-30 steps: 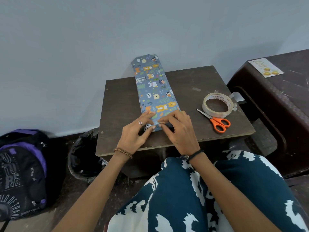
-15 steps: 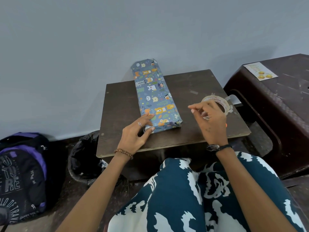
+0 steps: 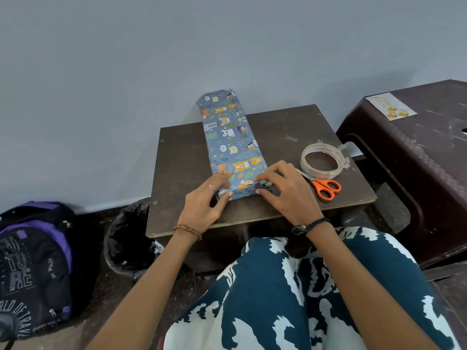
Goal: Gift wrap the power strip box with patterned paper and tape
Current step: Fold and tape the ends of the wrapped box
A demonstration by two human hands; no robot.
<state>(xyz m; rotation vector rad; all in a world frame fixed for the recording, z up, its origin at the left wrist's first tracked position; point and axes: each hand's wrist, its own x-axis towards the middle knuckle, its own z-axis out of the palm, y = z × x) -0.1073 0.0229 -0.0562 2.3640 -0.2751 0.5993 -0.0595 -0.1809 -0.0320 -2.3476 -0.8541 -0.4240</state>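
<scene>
On small table (image 3: pixel 278 210), wrapped box (image 3: pixel 233 147) lying lengthwise. Near end flap pinned flat under left hand (image 3: pixel 204 203); right hand (image 3: pixel 285 195) fingertips pressing tape there. Rub outward, firmly, avoiding creases.

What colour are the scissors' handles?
Orange, seen in the head view: scissors beside the tape roll.

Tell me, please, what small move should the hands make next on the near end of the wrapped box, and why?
Probably press the near-end fold flat with the right hand while the left hand steadies the wrapped box. Both hands already rest on that end, and the tape roll and scissors lie unused beside it.
</scene>
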